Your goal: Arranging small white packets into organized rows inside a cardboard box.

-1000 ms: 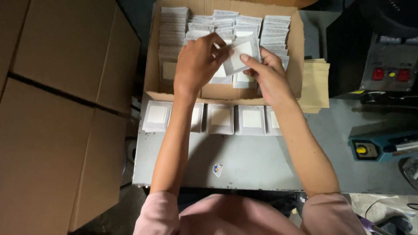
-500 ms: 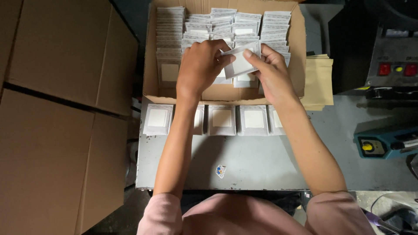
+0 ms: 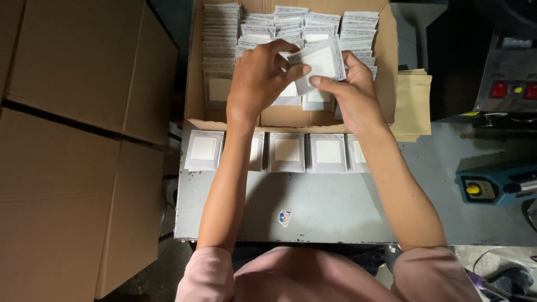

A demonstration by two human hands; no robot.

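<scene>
Over an open cardboard box (image 3: 196,84), my left hand (image 3: 260,81) and my right hand (image 3: 349,92) both grip a small stack of flat white packets (image 3: 321,61), tilted up. My left fingertips pinch its left edge, my right thumb and fingers hold it from below and the right. The box is filled with rows of the same white packets (image 3: 221,28), stacked on edge. Along the grey table (image 3: 335,207), just in front of the box, lies a row of several white packets (image 3: 288,152), flat and side by side.
Large closed cardboard cartons (image 3: 72,140) stand to the left of the table. A pile of brown paper envelopes (image 3: 414,106) lies right of the box. A blue device with a yellow knob (image 3: 492,187) and a machine with red buttons (image 3: 509,84) sit at the right. A small sticker (image 3: 284,217) marks the table.
Both hands have kept hold of the packet stack and shifted it slightly within the box; the stack is now tilted more toward me.
</scene>
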